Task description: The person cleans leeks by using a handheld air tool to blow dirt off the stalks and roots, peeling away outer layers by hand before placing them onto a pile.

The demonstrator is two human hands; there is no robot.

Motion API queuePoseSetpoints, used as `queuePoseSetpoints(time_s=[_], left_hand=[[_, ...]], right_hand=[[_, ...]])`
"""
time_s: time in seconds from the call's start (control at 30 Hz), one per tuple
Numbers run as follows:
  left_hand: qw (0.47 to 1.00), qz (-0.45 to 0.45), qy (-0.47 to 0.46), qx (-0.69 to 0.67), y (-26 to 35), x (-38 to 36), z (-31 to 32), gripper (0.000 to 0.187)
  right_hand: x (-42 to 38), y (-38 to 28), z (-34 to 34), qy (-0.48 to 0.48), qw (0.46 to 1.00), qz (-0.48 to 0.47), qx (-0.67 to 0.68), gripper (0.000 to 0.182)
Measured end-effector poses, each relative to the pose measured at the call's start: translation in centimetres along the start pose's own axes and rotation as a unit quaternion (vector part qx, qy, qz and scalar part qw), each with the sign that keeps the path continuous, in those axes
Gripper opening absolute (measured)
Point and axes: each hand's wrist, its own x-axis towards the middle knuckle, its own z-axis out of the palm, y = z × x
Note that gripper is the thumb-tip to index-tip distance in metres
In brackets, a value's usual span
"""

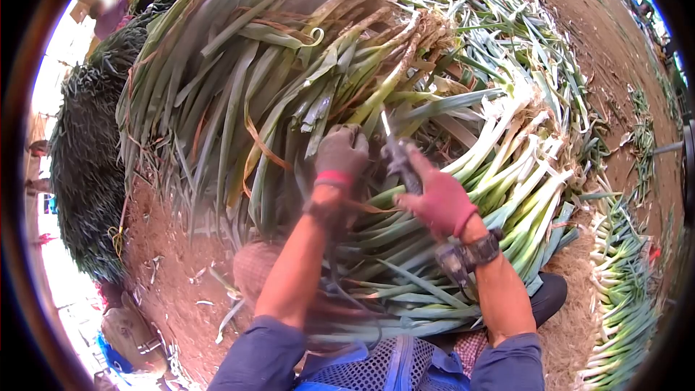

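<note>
My left hand (342, 153), in a dark glove with a red cuff, is curled against the large heap of leeks (239, 94). Its fingertips meet the leaves, and what lies inside the fingers is hidden. Just to the right, my right hand (443, 199), in a red glove, is closed around the grey handle of a knife (397, 158). The narrow, pale blade points up toward the leek stalks. Below and beside my right hand lies a pile of leeks with clean white stems (521, 156), their green leaves spreading under my forearms.
Loose leaf scraps (492, 22) cover the brown soil behind the heap. A long row of leeks (615, 304) lies at the right. At the left stands a tall dark-green stack (87, 152), with a person (112, 14) partly visible beyond it.
</note>
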Motion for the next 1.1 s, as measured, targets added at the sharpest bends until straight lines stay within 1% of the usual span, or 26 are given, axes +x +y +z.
queuePoseSetpoints(time_s=[0.03,0.07,0.1,0.17,0.2,0.27,0.3,0.33,0.4,0.43,0.5,0.53,0.57,0.6,0.67,0.73,0.8,0.87,0.9,0.93,1.0,1.03,1.07,1.1], left_hand=[[1.000,0.010,0.020,0.018,0.5,0.5,0.1,0.030],[0.998,0.021,0.040,0.037,0.9,1.0,0.2,0.031],[0.998,0.021,0.039,0.036,0.8,1.5,0.4,0.031],[0.996,0.052,0.035,0.057,0.6,2.7,1.1,0.034],[0.996,0.052,0.034,0.057,0.5,3.2,1.3,0.034],[0.991,0.078,0.011,0.109,0.3,3.9,1.8,0.039],[0.991,0.077,0.009,0.110,0.3,4.2,2.0,0.039],[0.988,0.080,0.005,0.129,0.3,4.3,2.2,0.041],[0.986,0.081,-0.002,0.149,0.4,4.6,2.5,0.044],[0.981,0.088,-0.003,0.175,0.6,4.8,2.4,0.045],[0.975,0.093,-0.004,0.201,1.0,5.3,2.1,0.046],[0.970,0.085,-0.030,0.227,1.4,5.6,1.9,0.046],[0.963,0.078,-0.055,0.253,1.9,6.1,1.7,0.045],[0.963,0.077,-0.054,0.252,1.8,6.8,2.1,0.045],[0.964,0.023,-0.112,0.240,1.0,8.2,3.1,0.034],[0.957,0.023,-0.116,0.265,1.3,8.5,3.2,0.032],[0.950,0.021,-0.118,0.289,2.1,8.1,2.9,0.031],[0.922,0.012,-0.194,0.334,3.5,7.2,1.8,0.036],[0.934,0.003,-0.183,0.306,3.3,6.7,2.2,0.037],[0.934,0.001,-0.180,0.308,3.3,6.1,2.2,0.037],[0.923,0.021,-0.180,0.339,3.1,4.8,2.5,0.038],[0.922,0.026,-0.169,0.347,3.0,4.2,2.8,0.040],[0.922,0.027,-0.167,0.347,2.8,3.8,2.9,0.040],[0.915,0.031,-0.203,0.346,2.7,3.4,2.9,0.041]], right_hand=[[1.2,0.8,-0.1,0.022,0.999,-0.002,0.028,0.102],[2.4,1.4,-0.5,0.022,0.999,-0.001,0.027,0.102],[3.7,1.8,-1.0,0.042,0.999,0.002,0.026,0.101],[5.7,1.9,-2.4,0.078,0.997,0.002,0.006,0.098],[6.9,2.2,-3.1,0.079,0.997,0.002,0.006,0.098],[9.4,2.7,-4.2,0.085,0.995,0.033,-0.045,0.095],[9.5,0.8,-5.6,0.059,0.994,0.084,-0.038,0.094],[10.5,1.0,-5.9,0.057,0.994,0.085,-0.038,0.094],[12.6,1.4,-6.5,0.068,0.991,0.086,-0.078,0.094],[13.9,2.3,-6.4,0.097,0.990,0.047,-0.088,0.095],[15.0,3.2,-6.3,0.106,0.988,0.051,-0.095,0.095],[15.1,3.2,-6.4,0.118,0.986,0.055,-0.103,0.096],[14.7,3.4,-6.4,0.118,0.986,0.055,-0.104,0.096],[13.6,3.2,-6.3,0.099,0.988,0.061,-0.100,0.097],[11.0,2.8,-5.7,0.061,0.992,0.070,-0.091,0.098],[8.0,3.5,-4.8,0.061,0.992,0.062,-0.093,0.099],[4.5,4.5,-3.6,0.054,0.998,-0.005,-0.032,0.100],[1.0,5.2,-2.2,0.041,0.998,-0.030,-0.036,0.100],[-0.6,4.1,-2.5,-0.001,1.000,-0.008,-0.009,0.100],[-1.9,4.1,-2.2,-0.002,1.000,-0.011,-0.008,0.100],[-4.2,4.4,-1.9,0.034,0.998,-0.059,-0.002,0.101],[-4.9,4.2,-2.1,0.028,0.999,-0.027,0.013,0.101],[-5.5,4.4,-2.1,0.029,0.999,-0.028,0.013,0.101],[-6.2,4.5,-2.1,0.014,0.999,-0.045,0.024,0.101]])
